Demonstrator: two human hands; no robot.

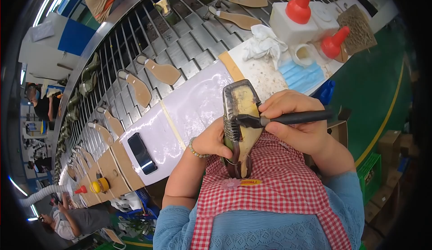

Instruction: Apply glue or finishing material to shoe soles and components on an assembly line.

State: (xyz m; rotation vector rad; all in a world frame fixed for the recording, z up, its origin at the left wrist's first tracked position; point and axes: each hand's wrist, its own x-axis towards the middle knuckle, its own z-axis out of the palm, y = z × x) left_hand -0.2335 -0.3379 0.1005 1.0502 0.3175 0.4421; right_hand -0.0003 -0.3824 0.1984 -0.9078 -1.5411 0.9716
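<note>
A shoe upper [236, 93] stretched on a last lies sole side up in front of my apron, its dark edges folded over a yellowish bottom. My left hand [215, 138] grips it by the left side, with the thumb near its narrow lower end. In my right hand [292, 122] is a black-handled brush [308, 117], pinched between thumb and fingers. The brush's bristles rest against the left edge of the shoe's bottom. Part of the shoe's left side is hidden behind my left hand.
Along the table edge are a phone [141, 153], red-capped white glue bottles [292, 16], a crumpled white cloth [264, 45] and a blue mask [301, 73]. Beyond runs a slatted metal conveyor [189, 47] carrying soles [163, 72] and lasted shoes [166, 11]. Other people [72, 220] work farther off.
</note>
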